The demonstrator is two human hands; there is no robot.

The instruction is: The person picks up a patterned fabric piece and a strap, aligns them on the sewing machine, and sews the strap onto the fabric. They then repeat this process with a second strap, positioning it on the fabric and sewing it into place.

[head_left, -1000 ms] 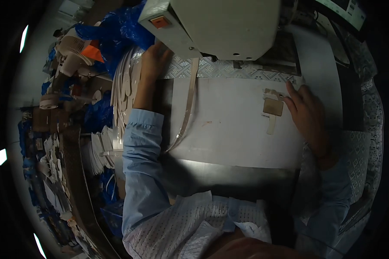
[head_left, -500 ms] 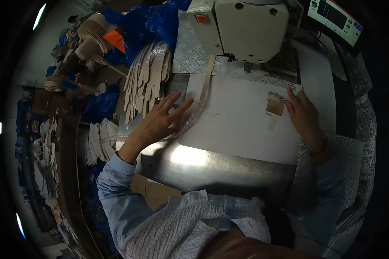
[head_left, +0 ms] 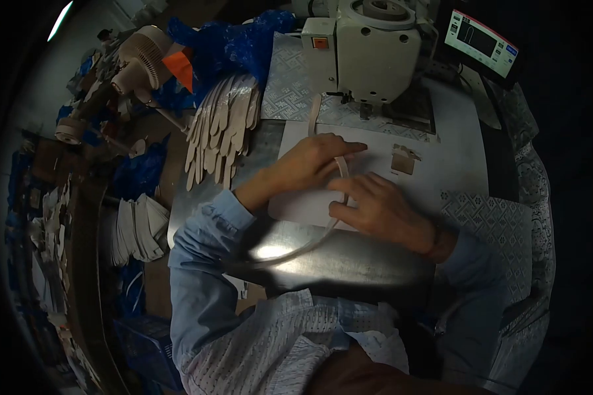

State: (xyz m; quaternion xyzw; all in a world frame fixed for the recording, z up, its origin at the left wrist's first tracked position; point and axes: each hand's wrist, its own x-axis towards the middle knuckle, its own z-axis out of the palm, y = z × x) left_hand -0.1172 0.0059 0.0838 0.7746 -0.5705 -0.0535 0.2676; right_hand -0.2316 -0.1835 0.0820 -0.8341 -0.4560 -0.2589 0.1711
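A long pale strip runs from beside the sewing machine down toward me, passes under my left hand and reappears between both hands. My left hand is closed on it, the index finger pointing right over the white sheet. Just below, my right hand pinches the same strip between thumb and fingers. From there its loose end curves down to the left across the metal plate. A small brown square piece lies on the sheet, right of my hands and touched by neither.
Several pale strips lie bundled at the left, near blue plastic. Further left are a fan and a stack of pale pieces. A lit screen stands at the back right. Patterned fabric covers the right side.
My left hand has moved right and closed on the strip. My right hand has left the brown square, come left and taken the strip too. The view has shifted slightly.
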